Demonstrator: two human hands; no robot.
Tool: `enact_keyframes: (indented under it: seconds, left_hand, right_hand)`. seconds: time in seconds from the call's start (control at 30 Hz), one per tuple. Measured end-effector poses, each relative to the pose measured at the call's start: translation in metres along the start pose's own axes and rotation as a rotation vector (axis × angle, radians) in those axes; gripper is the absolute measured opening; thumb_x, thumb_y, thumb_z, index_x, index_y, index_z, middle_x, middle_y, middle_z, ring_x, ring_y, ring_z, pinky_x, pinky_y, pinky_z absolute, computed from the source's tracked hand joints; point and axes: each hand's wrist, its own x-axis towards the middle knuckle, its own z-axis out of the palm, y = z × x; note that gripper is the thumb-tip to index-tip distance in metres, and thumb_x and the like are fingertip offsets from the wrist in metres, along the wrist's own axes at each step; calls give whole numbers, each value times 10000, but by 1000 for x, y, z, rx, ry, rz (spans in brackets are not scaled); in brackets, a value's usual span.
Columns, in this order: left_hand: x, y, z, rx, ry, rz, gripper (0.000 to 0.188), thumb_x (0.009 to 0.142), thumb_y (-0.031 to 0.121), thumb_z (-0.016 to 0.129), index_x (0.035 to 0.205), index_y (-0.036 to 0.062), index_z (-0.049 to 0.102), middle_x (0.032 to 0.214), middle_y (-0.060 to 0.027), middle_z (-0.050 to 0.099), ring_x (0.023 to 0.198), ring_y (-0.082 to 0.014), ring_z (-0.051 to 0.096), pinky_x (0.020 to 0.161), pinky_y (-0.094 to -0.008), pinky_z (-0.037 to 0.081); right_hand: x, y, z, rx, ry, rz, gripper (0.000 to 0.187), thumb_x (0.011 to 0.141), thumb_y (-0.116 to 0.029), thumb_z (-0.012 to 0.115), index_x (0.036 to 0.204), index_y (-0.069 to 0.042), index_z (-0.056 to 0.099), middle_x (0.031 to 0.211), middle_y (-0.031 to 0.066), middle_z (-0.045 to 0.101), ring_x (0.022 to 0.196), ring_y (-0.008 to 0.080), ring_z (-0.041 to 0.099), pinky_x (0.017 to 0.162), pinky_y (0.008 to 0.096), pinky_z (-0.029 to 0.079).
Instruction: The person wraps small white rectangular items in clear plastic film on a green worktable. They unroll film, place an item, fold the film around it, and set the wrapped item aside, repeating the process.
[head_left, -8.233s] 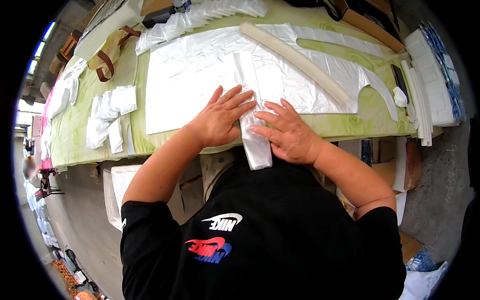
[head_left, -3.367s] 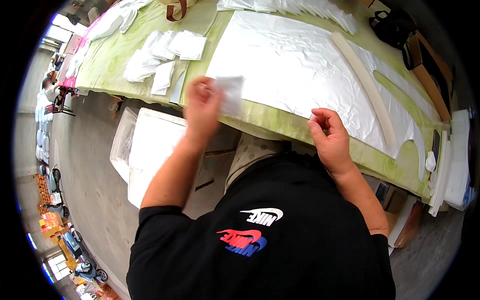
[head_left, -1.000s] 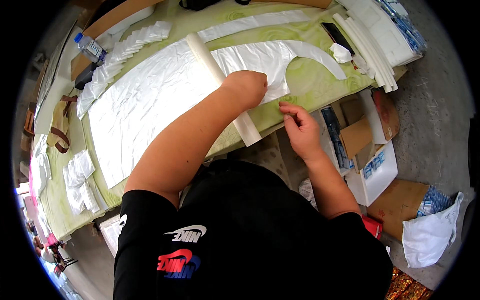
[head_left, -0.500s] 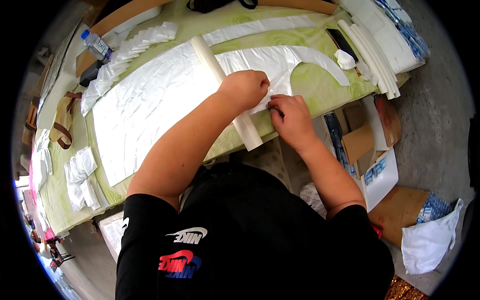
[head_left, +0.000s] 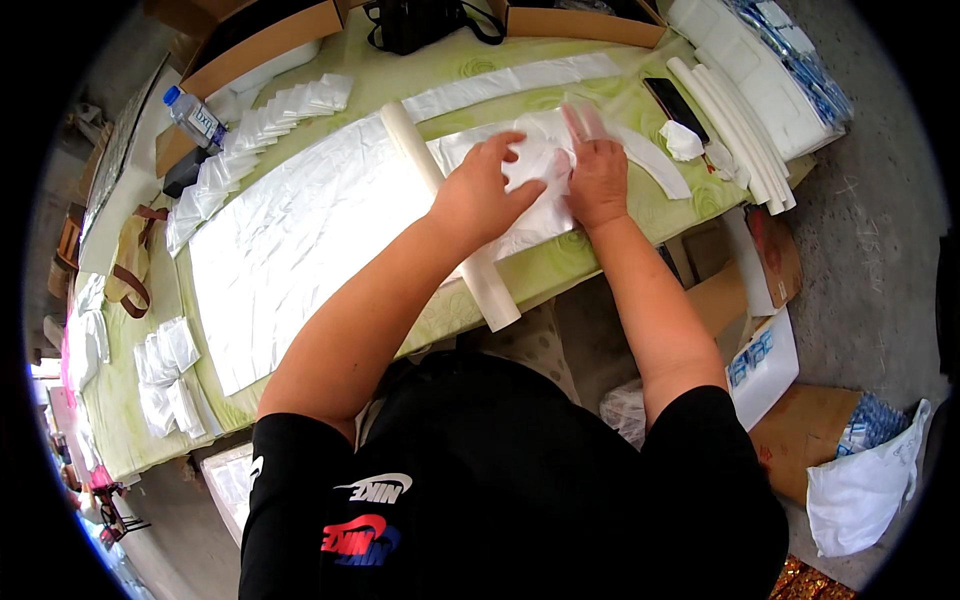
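Observation:
Glossy white plastic sheeting (head_left: 290, 225) lies across the green patterned tablecloth, with a cream roll or tube (head_left: 411, 150) resting crosswise over it. My left hand (head_left: 480, 190) hovers over the sheeting just right of the tube, its thumb and fingers apart and nothing between them. My right hand (head_left: 600, 185) is at the sheeting's right part, beside a crumpled, translucent fold (head_left: 540, 160). Its fingers are smeared by motion, so whether they grip the film is unclear. A curved white strip (head_left: 655, 165) of the sheeting reaches out right of that hand.
Folded plastic packets (head_left: 240, 125) run along the far left, near a water bottle (head_left: 195, 117). A phone (head_left: 676, 108), crumpled tissue (head_left: 682, 140) and several white rolls (head_left: 735, 130) lie at the right. A black bag (head_left: 410, 25) and cardboard trays (head_left: 585, 28) stand at the back.
My right hand has moved up and right over the sheeting. My left hand has gone from closed to fingers spread. The sheeting's right part is now bunched.

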Motion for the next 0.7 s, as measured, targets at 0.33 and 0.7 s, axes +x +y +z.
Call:
enact_keyframes:
  seconds: [0.33, 0.7]
  left_hand:
    - [66, 1, 12, -813, 119, -426, 461, 934, 239, 732, 1317, 65, 545, 1029, -54, 650, 909, -147, 634, 808, -334, 572]
    - [-72, -80, -185, -234, 264, -544, 690, 892, 176, 751, 1503, 78, 446, 944, -28, 641, 847, -129, 612, 729, -306, 542]
  right_hand:
    - [6, -4, -1, 298, -23, -176, 729, 753, -34, 647, 1463, -140, 519, 1383, 126, 594, 1130, 344, 595, 1005, 446, 469]
    - [-1, 7, 16, 263, -6, 110, 538, 803, -60, 620, 1340, -88, 607, 1223, 167, 670, 1100, 381, 595, 1006, 460, 471]
